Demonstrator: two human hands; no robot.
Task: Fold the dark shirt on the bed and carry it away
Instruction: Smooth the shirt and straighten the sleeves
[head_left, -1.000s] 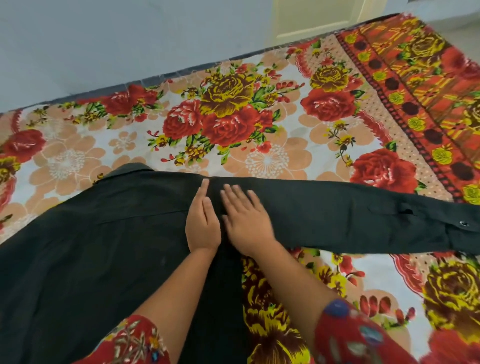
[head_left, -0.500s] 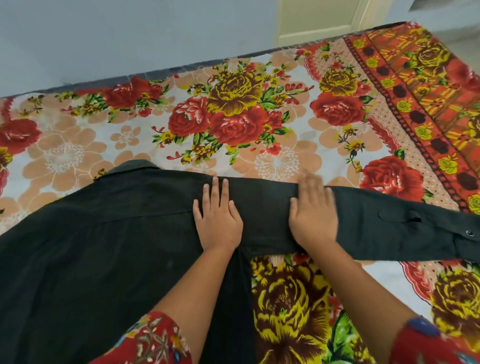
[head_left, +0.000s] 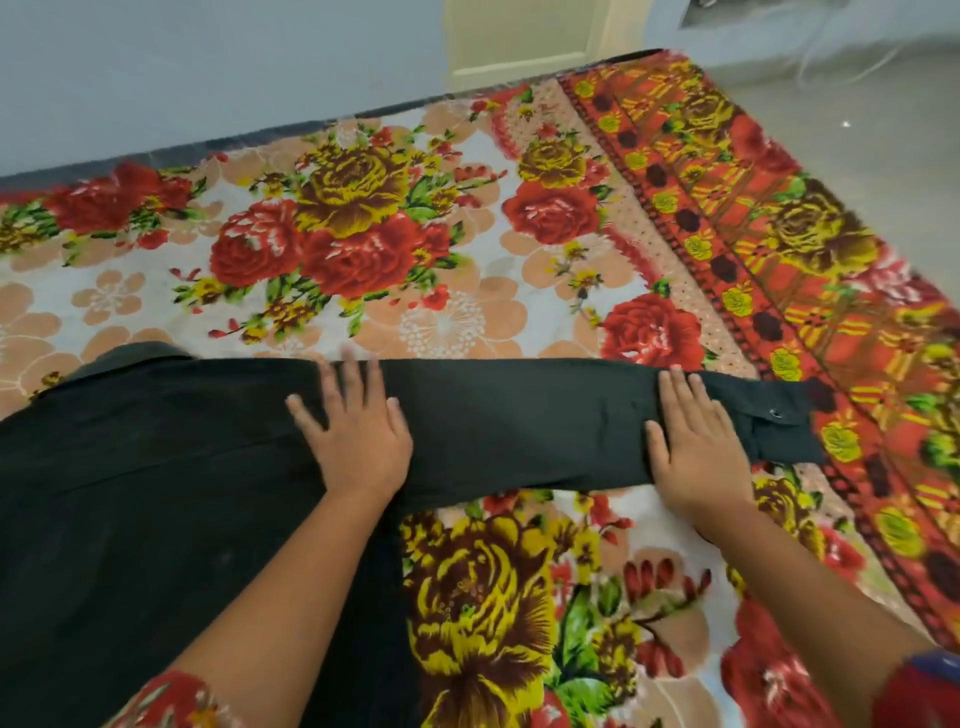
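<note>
Floral bedsheet (head_left: 441, 322) everywhere, red and yellow roses spread beneath the dark shirt (head_left: 130, 519), and a pale blue-grey wall (head_left: 208, 67) stood beyond it. The shirt lay flat on the bed, its body to the left, one sleeve (head_left: 519, 426) stretched straight out to the right across the sheet. Left hand (head_left: 358, 441) was down flat where that sleeve met the shirt's body, fingers straight and spread, gripping nothing, just pressing cloth. Right hand (head_left: 696, 457) was flat too, fingers straight and close together, palm on the sleeve just short of the shirt's buttoned cuff (head_left: 779, 431). The shirt's collar (head_left: 135, 353) peeked out at its far edge.
</note>
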